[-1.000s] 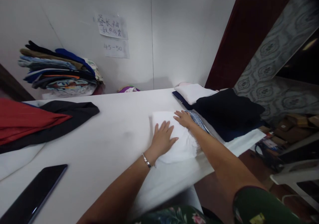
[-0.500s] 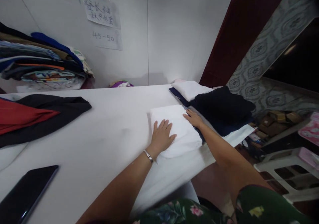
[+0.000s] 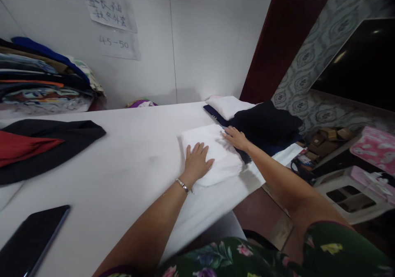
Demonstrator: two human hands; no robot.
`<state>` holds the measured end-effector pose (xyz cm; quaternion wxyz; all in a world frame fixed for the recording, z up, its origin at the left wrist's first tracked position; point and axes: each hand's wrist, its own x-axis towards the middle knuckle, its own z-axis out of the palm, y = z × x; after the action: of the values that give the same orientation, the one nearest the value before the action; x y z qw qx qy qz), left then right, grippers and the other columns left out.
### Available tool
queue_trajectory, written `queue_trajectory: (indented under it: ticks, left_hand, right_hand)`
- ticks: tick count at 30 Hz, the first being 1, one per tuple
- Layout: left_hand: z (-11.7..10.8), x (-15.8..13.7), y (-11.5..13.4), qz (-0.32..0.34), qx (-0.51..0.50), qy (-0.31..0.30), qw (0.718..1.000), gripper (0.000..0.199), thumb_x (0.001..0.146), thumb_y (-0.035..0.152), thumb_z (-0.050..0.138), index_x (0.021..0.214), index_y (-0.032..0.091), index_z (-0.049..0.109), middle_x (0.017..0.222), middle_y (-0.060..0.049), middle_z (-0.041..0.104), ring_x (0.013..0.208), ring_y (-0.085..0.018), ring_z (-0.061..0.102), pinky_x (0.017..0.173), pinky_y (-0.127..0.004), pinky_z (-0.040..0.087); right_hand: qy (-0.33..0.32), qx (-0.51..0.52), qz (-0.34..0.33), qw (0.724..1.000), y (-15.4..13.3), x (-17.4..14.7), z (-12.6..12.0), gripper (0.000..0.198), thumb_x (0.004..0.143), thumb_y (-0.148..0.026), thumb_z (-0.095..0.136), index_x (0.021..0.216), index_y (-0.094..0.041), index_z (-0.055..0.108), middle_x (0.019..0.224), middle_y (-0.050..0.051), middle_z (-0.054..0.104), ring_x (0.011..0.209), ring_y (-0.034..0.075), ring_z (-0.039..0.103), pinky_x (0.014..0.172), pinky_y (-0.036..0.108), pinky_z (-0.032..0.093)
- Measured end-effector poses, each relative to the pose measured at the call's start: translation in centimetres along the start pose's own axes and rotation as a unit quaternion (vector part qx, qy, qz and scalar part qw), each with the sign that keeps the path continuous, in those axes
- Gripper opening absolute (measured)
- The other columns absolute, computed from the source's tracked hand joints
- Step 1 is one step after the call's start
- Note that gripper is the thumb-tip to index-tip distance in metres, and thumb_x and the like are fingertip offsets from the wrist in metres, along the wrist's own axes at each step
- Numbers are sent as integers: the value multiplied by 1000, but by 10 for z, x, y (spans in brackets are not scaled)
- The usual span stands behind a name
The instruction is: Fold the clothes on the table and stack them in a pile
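Observation:
A folded white garment [image 3: 219, 155] lies on the white table [image 3: 132, 178] in front of me; its exact kind I cannot make out. My left hand [image 3: 196, 162] rests flat on its left half, fingers spread, with a silver bracelet at the wrist. At the garment's far right edge lies my right hand [image 3: 236, 138], palm down, fingers stretched out. Under and just beyond that hand are dark folded clothes [image 3: 262, 123], with a second white folded piece [image 3: 228, 106] behind them.
On the left lie a black garment [image 3: 61, 149] and a red one [image 3: 24, 147]. A phone-like black device [image 3: 31, 240] sits at the near left. Stacked clothes [image 3: 40, 79] stand against the back wall. A white stool [image 3: 348, 199] is at the right.
My view has turned slightly right, so everything sits further left in the picture. Both hands stay on the white garment, the right one at its far right edge.

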<state>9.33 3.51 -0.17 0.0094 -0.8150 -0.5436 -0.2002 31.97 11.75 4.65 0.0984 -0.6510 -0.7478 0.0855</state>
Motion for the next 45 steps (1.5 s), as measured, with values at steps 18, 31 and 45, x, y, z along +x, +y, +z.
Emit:
queue_trajectory:
  ticks: [18,31,45]
  left_hand:
    - [-8,20,-55,-369,-418,42,829,61,80,48,62,129,14,49,140,-19,50,128,-31,48,106,-39,36]
    - [-22,31,-65,-389,-548,91,735,46,65,21,74,107,12,59,106,-16,71,90,-26,69,76,-34,55]
    - [-51,-37,-151,-468,-443,121,755,58,57,27,77,112,17,60,108,-13,70,99,-31,66,80,-38,54]
  right_hand:
    - [16,105,-3,994,20,-38,31,63,89,-52,47,145,-24,39,156,6,27,144,28,20,116,50,18]
    - [8,228,119,966,19,-43,33,78,82,-55,54,149,-20,31,152,10,35,140,28,32,115,43,24]
    - [30,73,-172,982,-123,-46,8,73,90,-60,39,151,-23,25,160,9,12,147,27,9,115,47,13]
